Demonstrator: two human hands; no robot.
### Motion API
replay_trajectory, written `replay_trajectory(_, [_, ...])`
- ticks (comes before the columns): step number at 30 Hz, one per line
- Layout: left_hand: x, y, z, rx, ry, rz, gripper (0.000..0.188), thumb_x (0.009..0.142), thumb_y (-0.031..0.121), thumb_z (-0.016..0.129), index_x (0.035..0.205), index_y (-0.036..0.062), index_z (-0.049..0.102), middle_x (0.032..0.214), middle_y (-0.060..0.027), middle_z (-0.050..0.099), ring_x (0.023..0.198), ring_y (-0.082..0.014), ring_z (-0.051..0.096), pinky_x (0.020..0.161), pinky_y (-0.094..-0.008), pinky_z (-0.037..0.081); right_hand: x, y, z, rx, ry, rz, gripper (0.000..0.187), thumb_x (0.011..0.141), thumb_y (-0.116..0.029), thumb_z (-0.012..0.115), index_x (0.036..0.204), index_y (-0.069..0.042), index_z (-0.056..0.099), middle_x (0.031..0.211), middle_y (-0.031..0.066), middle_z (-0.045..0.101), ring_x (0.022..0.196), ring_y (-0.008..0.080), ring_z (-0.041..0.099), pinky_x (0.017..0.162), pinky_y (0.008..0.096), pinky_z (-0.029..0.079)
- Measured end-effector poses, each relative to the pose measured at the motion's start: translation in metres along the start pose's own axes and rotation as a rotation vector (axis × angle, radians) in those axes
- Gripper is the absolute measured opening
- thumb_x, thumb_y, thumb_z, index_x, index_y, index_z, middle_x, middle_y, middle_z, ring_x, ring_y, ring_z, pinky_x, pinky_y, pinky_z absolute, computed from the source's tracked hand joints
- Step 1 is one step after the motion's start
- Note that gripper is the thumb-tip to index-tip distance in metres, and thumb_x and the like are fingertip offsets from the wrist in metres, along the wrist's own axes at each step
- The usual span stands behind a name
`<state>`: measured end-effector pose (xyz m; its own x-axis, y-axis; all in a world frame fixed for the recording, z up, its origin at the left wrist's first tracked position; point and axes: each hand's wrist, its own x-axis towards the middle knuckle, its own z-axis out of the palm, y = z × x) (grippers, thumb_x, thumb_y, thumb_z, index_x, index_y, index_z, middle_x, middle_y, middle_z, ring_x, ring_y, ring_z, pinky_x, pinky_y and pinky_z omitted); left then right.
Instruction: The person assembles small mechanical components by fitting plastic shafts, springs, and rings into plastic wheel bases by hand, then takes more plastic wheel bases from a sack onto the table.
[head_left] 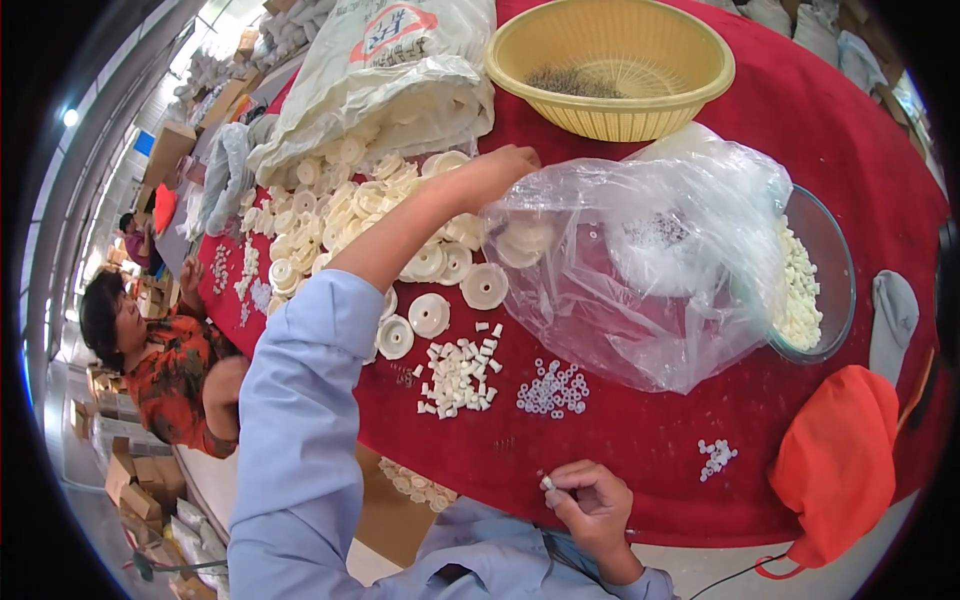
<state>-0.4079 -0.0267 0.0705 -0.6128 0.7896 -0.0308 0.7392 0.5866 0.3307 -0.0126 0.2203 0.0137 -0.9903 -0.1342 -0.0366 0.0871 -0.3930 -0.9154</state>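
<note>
My left hand reaches across the table, its fingers curled at the upper left edge of a clear plastic bag; the fingertips are partly hidden. Close to the table's front edge, my right hand pinches a small white plastic piece between thumb and finger. Beyond it lie a pile of short white plastic sleeves and a spread of small translucent rings. Cream plastic discs with holes in the middle are heaped under and beside my left forearm.
A yellow basin holding small dark pieces stands at the far side. The plastic bag partly covers a glass bowl of small cream pieces. A white sack, red cloth cap and grey cloth are nearby. Another person sits at left.
</note>
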Motion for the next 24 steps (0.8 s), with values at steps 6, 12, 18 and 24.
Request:
replay_trajectory(6, [-0.066, 0.023, -0.009, 0.063, -0.059, -0.145, 0.047, 0.081, 0.035, 0.082, 0.115, 0.0051, 0.073, 0.117, -0.0209, 0.066, 0.113, -0.0426, 0.061, 0.098, -0.0497, 0.05, -0.003, -0.003, 0.001, -0.103, -0.043, -0.03, 0.016, 0.087, 0.013, 0.07, 0.1, 0.004, 0.066, 0.099, 0.0158, 0.071, 0.083, 0.0143, 0.068, 0.071, 0.0258, 0.056])
replay_trajectory(12, [-0.092, 0.079, -0.014, 0.232, 0.124, -0.112, 0.072, 0.074, 0.033, 0.088, 0.134, 0.0047, 0.061, 0.144, -0.0224, 0.053, 0.136, -0.0427, 0.049, 0.115, -0.0531, 0.038, -0.006, 0.01, 0.001, -0.109, -0.007, -0.098, 0.013, 0.09, 0.005, 0.075, 0.101, 0.0, 0.07, 0.096, 0.0042, 0.072, 0.075, 0.0041, 0.062, 0.062, 0.0206, 0.047])
replay_trajectory(18, [-0.051, 0.161, -0.015, -0.385, 0.077, -0.369, 0.095, 0.084, 0.037, 0.083, 0.151, -0.0058, 0.032, 0.123, -0.0351, 0.064, 0.118, -0.0436, 0.065, 0.105, -0.0471, 0.049, -0.007, 0.015, -0.001, -0.168, -0.01, -0.098, 0.012, 0.091, 0.005, 0.073, 0.102, 0.001, 0.069, 0.097, 0.0061, 0.072, 0.078, 0.0066, 0.063, 0.066, 0.0225, 0.05])
replay_trajectory(24, [0.037, 0.159, 0.027, -0.208, 0.228, -0.146, 0.091, 0.092, 0.029, 0.077, 0.157, -0.0071, 0.024, 0.134, -0.0356, 0.058, 0.123, -0.0432, 0.063, 0.106, -0.0453, 0.05, -0.008, 0.017, 0.001, -0.151, 0.037, -0.159, 0.01, 0.09, 0.001, 0.076, 0.099, 0.001, 0.071, 0.092, 0.0052, 0.073, 0.072, 0.0081, 0.064, 0.065, 0.0237, 0.051])
